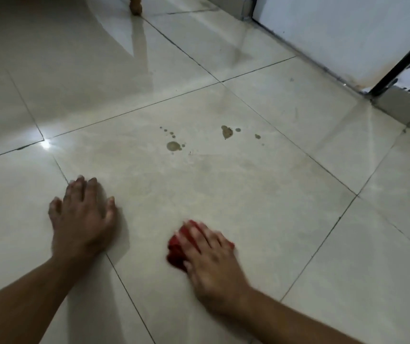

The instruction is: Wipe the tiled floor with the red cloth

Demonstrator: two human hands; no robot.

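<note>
A bunched red cloth [177, 250] lies on the glossy cream tiled floor [248, 194] near the bottom middle. My right hand [208, 254] presses down on it with fingers stretched over the top; the cloth shows only at the hand's left side and fingertips. The hand is motion-blurred. My left hand [83, 217] rests flat on the floor to the left, fingers spread, holding nothing. Brownish liquid spots [174, 146] and a larger drop [226, 132] sit on the same tile, farther away than the cloth.
A white wall with a stained base [347, 40] runs along the right. A black metal leg [395, 68] leans down to the floor beside a grey ledge [402, 100]. A wooden furniture leg [135, 4] stands at the top. A light glare [45, 144] shines left.
</note>
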